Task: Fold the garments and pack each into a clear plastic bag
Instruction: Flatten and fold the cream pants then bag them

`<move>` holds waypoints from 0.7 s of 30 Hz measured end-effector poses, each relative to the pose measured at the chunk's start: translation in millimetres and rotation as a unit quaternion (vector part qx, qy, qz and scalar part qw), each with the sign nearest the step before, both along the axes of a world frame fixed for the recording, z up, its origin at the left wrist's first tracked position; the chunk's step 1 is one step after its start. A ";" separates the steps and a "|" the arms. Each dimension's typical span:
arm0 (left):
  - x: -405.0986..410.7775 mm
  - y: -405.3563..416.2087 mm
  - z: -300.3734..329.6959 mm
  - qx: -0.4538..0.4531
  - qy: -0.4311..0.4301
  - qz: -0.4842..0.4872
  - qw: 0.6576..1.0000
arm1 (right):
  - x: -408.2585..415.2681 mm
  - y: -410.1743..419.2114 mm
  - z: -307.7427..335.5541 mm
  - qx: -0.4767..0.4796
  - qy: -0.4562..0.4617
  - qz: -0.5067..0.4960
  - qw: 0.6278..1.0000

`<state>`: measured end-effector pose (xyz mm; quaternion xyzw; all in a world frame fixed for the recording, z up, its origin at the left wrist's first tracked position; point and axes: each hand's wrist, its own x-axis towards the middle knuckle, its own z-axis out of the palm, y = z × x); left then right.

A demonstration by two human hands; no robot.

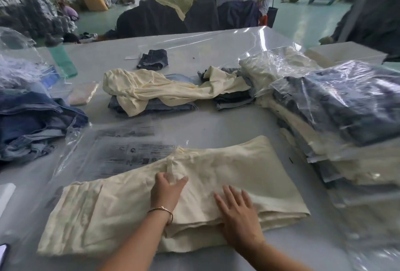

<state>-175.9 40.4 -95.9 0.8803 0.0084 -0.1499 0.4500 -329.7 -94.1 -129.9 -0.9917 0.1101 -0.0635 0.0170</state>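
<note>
head view looks forward and down, close over the table (216,123).

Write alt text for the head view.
Both hands, left hand and right hand, press flat on a cream garment half folded on a grey table, over an empty clear plastic bag; bagged garments stack at right.
</note>
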 end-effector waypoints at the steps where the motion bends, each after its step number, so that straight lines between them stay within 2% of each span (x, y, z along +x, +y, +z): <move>1: 5.1 -8.9 1.9 -0.036 0.043 0.022 0.998 | -7.7 -11.6 1.1 -0.003 -0.012 -0.011 1.000; 4: 15.4 -26.8 17.8 -0.162 0.148 0.062 0.974 | -29.9 -46.9 5.9 -0.011 -0.041 -0.047 0.998; 7: 34.0 -25.7 39.1 -0.240 0.213 0.051 0.946 | -49.7 -84.5 14.0 0.010 -0.084 -0.091 0.992; 9: 46.9 -16.1 47.4 -0.287 0.239 0.043 0.927 | -62.1 -105.1 13.9 0.034 -0.133 -0.079 0.987; 10: 51.4 -10.0 48.7 -0.287 0.228 0.049 0.929 | -67.5 -111.9 12.3 0.041 -0.167 -0.058 0.983; 12: 50.8 -0.8 44.1 -0.252 0.174 0.071 0.949 | -75.2 -119.0 9.0 0.035 -0.207 -0.024 0.977; 14: 40.4 3.1 28.4 -0.198 0.122 0.085 0.969 | -81.4 -122.5 1.6 0.022 -0.203 -0.023 0.979; 16: 23.5 4.7 11.6 -0.088 0.088 0.058 0.991 | -87.6 -124.9 -6.9 0.012 -0.159 -0.041 0.986; 17: 15.7 5.1 4.4 -0.004 0.072 0.024 0.997 | -90.0 -125.6 -9.8 0.019 -0.139 -0.051 0.989; 19: 1.8 5.1 -3.0 0.141 0.042 -0.019 0.989 | -93.2 -126.9 -11.0 0.036 -0.121 -0.063 0.990; 21: -8.0 2.1 -1.7 0.148 0.053 -0.013 0.987 | -93.0 -127.5 -8.5 0.075 -0.115 -0.089 0.987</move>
